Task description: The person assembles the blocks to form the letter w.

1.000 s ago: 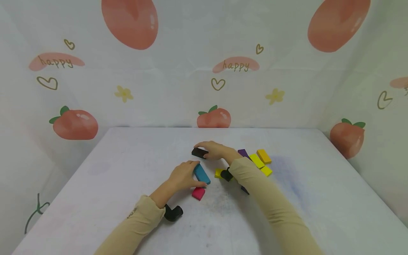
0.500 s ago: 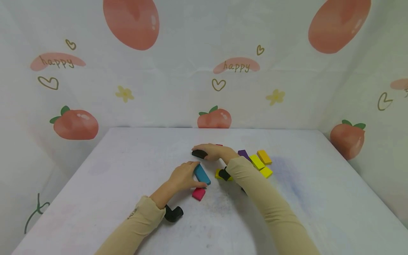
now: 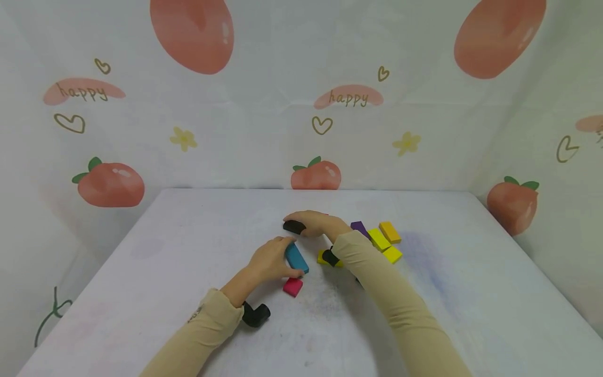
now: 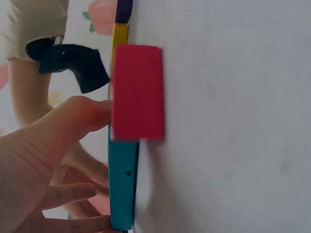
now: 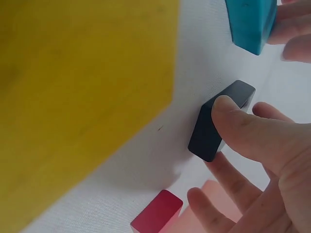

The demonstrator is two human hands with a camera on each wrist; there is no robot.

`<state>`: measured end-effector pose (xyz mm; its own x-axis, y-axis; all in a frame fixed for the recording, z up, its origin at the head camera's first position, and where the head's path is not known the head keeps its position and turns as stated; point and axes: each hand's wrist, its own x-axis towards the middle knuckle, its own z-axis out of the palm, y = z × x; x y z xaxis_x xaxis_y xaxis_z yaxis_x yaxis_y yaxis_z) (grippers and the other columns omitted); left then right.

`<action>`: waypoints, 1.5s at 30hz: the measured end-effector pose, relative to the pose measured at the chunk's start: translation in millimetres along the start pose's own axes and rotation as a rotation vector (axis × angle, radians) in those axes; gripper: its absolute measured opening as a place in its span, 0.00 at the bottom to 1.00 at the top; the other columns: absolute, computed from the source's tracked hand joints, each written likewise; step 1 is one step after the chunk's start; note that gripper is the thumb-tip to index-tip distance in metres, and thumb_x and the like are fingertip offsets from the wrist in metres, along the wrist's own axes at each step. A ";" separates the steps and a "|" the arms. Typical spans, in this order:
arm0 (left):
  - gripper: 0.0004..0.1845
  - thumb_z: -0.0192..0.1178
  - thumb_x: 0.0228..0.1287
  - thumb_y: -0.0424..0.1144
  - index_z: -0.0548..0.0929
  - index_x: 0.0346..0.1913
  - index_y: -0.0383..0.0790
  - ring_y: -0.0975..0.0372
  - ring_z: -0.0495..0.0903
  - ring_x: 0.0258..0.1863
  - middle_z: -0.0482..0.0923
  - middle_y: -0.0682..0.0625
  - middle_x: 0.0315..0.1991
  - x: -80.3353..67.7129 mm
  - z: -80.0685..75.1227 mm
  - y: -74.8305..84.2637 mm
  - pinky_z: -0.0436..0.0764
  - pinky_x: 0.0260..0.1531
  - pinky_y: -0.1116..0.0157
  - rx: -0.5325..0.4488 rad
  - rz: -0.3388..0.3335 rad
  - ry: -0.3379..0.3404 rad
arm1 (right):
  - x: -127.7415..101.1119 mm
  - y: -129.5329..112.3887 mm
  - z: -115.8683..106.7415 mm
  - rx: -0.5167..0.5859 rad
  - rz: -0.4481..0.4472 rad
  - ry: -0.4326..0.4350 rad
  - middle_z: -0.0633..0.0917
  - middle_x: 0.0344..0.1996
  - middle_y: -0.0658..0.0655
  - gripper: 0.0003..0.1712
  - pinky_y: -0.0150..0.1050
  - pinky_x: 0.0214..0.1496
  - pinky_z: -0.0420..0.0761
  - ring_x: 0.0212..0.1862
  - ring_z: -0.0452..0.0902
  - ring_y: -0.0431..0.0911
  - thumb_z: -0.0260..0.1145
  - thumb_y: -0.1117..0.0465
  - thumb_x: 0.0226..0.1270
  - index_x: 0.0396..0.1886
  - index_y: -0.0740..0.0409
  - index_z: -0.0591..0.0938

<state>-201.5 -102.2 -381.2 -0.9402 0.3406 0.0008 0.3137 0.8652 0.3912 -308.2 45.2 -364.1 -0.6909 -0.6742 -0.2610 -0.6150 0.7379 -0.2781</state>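
In the head view my left hand [image 3: 272, 259] grips a blue block [image 3: 296, 258] by its two ends, thumb at the near end and fingers at the far end. A pinkish-red block [image 3: 293, 287] lies just below the thumb; in the left wrist view this red block [image 4: 138, 92] stands in front of the blue one. Farther back, my right hand [image 3: 317, 222] holds a black block [image 3: 294, 226]. The right wrist view shows the thumb on one face of the black block [image 5: 201, 133] and a finger at its lower end. The palm covers part of it in the head view.
Beneath the right wrist lies a yellow block [image 3: 321, 257], partly hidden by the black wrist mount [image 3: 331, 257]. To the right sit a purple block [image 3: 359, 228], two yellow blocks [image 3: 379, 239] and an orange-yellow one [image 3: 390, 232]. Another red block [image 5: 158, 211] lies near the right fingers.
The right hand has settled lower over the black block, which has turned slightly in its grip. The right forearm has shifted a little left. My left hand and the blue block stay nearly in place.
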 end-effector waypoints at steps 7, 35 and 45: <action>0.42 0.72 0.44 0.53 0.69 0.62 0.38 0.51 0.75 0.54 0.74 0.39 0.58 -1.4 -12.7 -11.9 0.78 0.54 0.52 -0.035 -0.017 0.044 | -0.1 -0.9 -1.4 -0.007 -0.003 -0.007 0.66 0.70 0.53 0.34 0.46 0.75 0.58 0.71 0.58 0.49 0.60 0.68 0.64 0.69 0.49 0.63; 0.39 0.73 0.43 0.48 0.71 0.57 0.33 0.49 0.75 0.52 0.75 0.37 0.54 -27.0 -29.1 -48.0 0.76 0.55 0.49 -0.066 0.010 -0.016 | -3.0 -0.8 -1.4 0.038 0.025 0.017 0.65 0.69 0.56 0.34 0.45 0.74 0.60 0.70 0.59 0.50 0.62 0.63 0.64 0.70 0.51 0.62; 0.39 0.72 0.45 0.46 0.69 0.59 0.31 0.47 0.73 0.58 0.72 0.36 0.59 -28.0 -28.6 -51.6 0.73 0.59 0.48 -0.109 0.029 -0.081 | -2.6 -0.9 -2.2 0.039 0.024 0.015 0.68 0.65 0.57 0.38 0.44 0.71 0.65 0.64 0.65 0.49 0.64 0.61 0.62 0.70 0.50 0.61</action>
<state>-195.1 -166.9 -375.1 -0.9158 0.3972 -0.0590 0.3202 0.8111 0.4895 -306.7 46.4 -361.2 -0.7110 -0.6558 -0.2537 -0.5832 0.7516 -0.3082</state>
